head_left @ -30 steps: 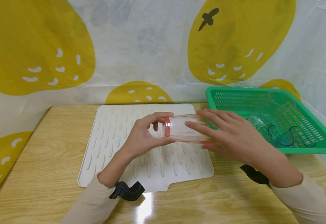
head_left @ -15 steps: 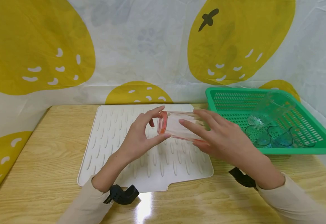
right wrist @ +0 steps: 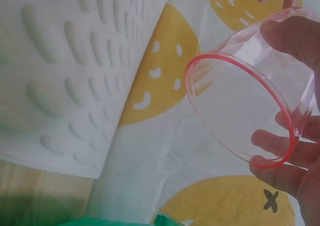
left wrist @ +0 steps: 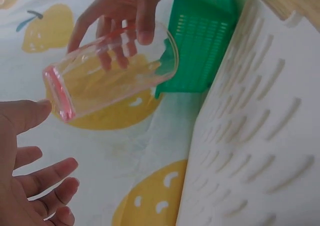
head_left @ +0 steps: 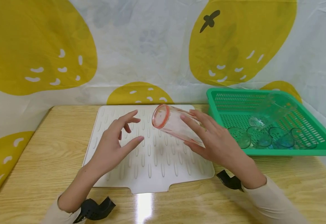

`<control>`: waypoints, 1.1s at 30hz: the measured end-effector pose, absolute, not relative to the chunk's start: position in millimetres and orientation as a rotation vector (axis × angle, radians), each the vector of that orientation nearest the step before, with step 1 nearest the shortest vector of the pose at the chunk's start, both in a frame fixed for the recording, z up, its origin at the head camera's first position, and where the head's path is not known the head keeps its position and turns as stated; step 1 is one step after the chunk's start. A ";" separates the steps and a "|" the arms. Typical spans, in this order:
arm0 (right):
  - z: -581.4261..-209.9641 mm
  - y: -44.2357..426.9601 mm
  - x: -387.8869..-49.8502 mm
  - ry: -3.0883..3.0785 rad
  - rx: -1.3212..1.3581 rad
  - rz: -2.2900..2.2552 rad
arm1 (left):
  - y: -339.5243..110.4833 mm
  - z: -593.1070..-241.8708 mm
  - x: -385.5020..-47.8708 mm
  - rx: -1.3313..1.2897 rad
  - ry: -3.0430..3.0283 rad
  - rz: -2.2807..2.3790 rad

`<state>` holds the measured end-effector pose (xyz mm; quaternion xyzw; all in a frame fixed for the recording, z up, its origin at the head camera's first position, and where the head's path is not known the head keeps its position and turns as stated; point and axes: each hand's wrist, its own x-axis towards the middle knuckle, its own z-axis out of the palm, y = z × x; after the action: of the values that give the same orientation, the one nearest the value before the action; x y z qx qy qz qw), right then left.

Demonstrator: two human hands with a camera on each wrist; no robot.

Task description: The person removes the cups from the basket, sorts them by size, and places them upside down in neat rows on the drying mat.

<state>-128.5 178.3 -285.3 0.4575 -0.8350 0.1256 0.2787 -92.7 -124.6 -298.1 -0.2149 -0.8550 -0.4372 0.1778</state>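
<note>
A clear, pink-tinted drinking glass (head_left: 178, 123) is held in the air above the white drying mat (head_left: 148, 168). My right hand (head_left: 217, 138) grips it near its rim, thumb on one side and fingers round the other. The glass tilts, its thick pink base up and to the left, its open mouth toward the right hand; the right wrist view shows the pink rim (right wrist: 240, 63). My left hand (head_left: 113, 144) is apart from the glass, to the left of its base. Its fingers are spread and loosely bent, with nothing between them and the thumb.
A green plastic basket (head_left: 275, 151) stands at the right on the wooden table (head_left: 39, 161). Inside lie several blue-green glasses (head_left: 281, 138) along the near side and a larger clear glass (head_left: 275, 107). A lemon-print cloth (head_left: 157, 62) hangs behind the table.
The left hand has let go of the glass's base and drawn back to the left and down. The right hand has moved left with the glass, whose base now tilts higher.
</note>
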 end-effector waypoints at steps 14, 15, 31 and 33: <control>-298.8 157.0 -144.0 -2.198 1.202 0.702 | -191.0 -323.0 -72.0 -0.405 -2.493 -1.134; -299.6 154.9 -145.6 -2.173 1.214 0.730 | -195.3 -324.6 -70.6 -0.394 -2.499 -1.133; -305.0 118.6 -166.7 -2.088 1.193 1.009 | -234.3 -349.3 -53.9 -0.339 -2.622 -1.071; -306.9 113.5 -169.0 -2.083 1.185 1.029 | -240.6 -354.1 -52.2 -0.368 -2.616 -1.037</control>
<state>-169.0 113.5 -306.9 0.4384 -0.7704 0.3807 0.2634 -52.2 -240.6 -354.1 -0.1281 -0.9112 -0.3611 0.1514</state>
